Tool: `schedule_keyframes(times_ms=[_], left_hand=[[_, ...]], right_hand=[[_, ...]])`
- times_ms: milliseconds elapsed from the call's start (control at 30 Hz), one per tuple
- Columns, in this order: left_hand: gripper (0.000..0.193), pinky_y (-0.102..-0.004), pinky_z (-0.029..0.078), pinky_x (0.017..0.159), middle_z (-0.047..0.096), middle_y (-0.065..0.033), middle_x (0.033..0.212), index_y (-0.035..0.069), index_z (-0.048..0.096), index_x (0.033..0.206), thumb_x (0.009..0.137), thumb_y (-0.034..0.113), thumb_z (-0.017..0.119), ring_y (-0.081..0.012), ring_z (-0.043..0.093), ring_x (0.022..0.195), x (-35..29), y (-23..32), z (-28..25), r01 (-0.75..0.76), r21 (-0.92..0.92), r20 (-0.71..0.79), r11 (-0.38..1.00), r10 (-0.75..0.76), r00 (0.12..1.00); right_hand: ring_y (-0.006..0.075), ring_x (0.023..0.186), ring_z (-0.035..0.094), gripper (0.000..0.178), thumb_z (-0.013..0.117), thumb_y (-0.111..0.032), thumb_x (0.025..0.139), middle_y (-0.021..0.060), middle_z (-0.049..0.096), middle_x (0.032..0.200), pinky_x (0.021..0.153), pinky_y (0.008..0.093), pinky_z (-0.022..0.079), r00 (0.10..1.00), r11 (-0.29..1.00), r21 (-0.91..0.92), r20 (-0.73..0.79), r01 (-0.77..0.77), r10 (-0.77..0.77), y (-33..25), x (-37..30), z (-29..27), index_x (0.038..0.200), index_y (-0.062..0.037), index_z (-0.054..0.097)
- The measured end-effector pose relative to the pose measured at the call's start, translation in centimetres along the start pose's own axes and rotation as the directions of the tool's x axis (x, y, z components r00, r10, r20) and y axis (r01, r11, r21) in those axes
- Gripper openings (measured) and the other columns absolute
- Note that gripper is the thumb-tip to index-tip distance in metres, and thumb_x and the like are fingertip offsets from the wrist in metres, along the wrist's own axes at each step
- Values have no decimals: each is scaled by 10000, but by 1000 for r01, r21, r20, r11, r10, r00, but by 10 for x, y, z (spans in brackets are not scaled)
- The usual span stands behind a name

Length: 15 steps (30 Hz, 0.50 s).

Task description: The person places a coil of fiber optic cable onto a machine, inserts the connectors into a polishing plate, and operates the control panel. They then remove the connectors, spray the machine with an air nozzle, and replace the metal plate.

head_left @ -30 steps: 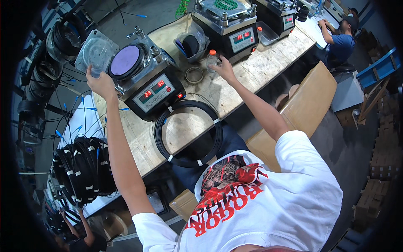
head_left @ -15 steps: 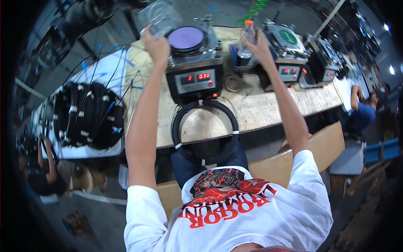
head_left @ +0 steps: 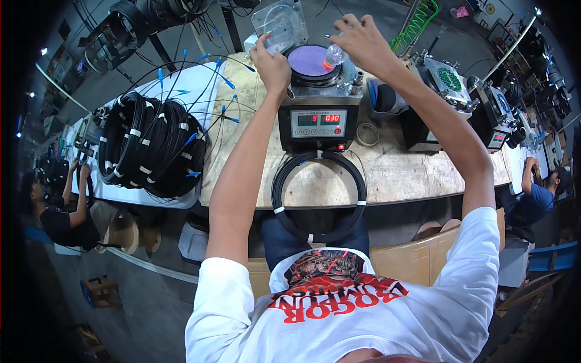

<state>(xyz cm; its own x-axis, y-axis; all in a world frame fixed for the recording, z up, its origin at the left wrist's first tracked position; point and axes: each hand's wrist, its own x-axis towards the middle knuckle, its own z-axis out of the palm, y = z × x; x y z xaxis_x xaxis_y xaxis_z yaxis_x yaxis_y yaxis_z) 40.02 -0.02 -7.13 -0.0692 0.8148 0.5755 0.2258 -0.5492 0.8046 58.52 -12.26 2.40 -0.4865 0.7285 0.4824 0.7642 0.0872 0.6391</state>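
Note:
My left hand (head_left: 272, 69) grips the lower edge of a clear plastic cover (head_left: 283, 27), which is tilted up behind a polishing machine (head_left: 318, 142) with a red-digit display. On top of the machine lies a round purple pad (head_left: 311, 60). My right hand (head_left: 363, 45) is closed around a small clear bottle (head_left: 336, 54). The bottle is tipped over, its orange cap pointing down at the right part of the pad. Whether the cap touches the pad, or liquid comes out, I cannot tell.
A coil of black cable (head_left: 361, 203) hangs at the front edge of the wooden table (head_left: 242, 181). Many more coils (head_left: 148, 145) with blue tips are on the left. Right of the machine are a tape ring (head_left: 367, 134), a bin (head_left: 387, 100) and another machine (head_left: 445, 81). Co-workers sit at both sides.
My right hand has lifted the bottle from the right and brought it over the purple pad, turning it cap down. My left hand still holds the clear cover. The view has shifted.

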Motion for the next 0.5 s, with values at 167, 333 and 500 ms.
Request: schedule_keyframes(times_ms=[167,333,500], left_hand=[[521,-459,449,951,487,-219,1200,83,544,1296,806,-86,495,-418,561,1071,2,-7,-1,-80,-8,-27,997,80,996],[497,-394,434,931,561,-195,1104,52,608,1209,769,-113,447,-349,548,1021,2,-2,4,-55,-104,-114,993,43,993],[504,-436,436,944,502,-215,1152,50,578,1247,789,-133,474,-405,558,1039,-2,3,3,-43,-83,-32,996,41,999]], right_hand=[[219,1262,468,203,664,-103,800,49,603,1224,991,425,359,994,996,63,83,70,-76,-24,36,-13,990,-157,707],[216,1289,461,145,652,-181,811,34,612,1224,1032,437,335,989,987,58,-17,150,-149,-42,74,10,931,-181,733],[210,1280,467,109,650,-193,807,30,611,1212,1037,444,330,994,997,-21,-80,70,-71,-36,91,45,869,-177,738]])
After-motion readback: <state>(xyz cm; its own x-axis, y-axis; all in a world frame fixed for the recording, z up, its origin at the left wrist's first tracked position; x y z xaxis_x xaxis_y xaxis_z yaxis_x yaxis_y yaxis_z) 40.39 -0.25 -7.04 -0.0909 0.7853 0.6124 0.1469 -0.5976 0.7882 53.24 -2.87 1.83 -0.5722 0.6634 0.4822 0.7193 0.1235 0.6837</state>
